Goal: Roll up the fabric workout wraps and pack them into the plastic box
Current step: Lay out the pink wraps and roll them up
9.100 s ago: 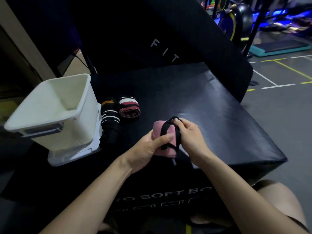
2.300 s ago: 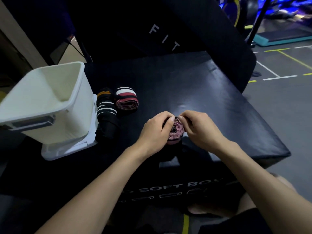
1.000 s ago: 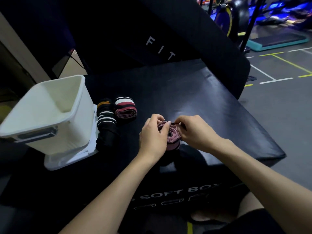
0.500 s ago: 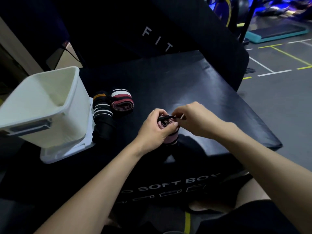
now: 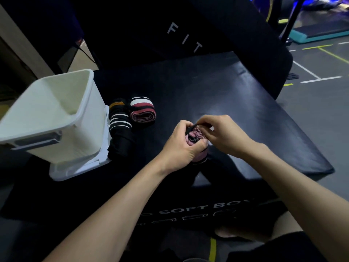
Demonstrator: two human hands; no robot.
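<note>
A big black soft box (image 5: 217, 95) is used as the tabletop, and the words "SOFT BOX" are printed on its front. A black pad (image 5: 188, 25) with the letters "FIT" is leaned up behind it. A white plastic box (image 5: 56, 114) is set at the left side of the tabletop, on top of a flat white lid (image 5: 79, 165). Nothing can be seen inside it.

Just beside the plastic box a black wrap with white stripes (image 5: 120, 133) is laid down. A rolled red and white wrap (image 5: 142, 112) is placed right next to it, touching it.

Near the middle of the tabletop a pink rolled wrap (image 5: 196, 142) is held upright. It is gripped by the left hand (image 5: 181, 148), with the fingers curled round it. A thin black strap (image 5: 191, 127) at the top of the roll is pinched by the right hand (image 5: 224, 137).
</note>
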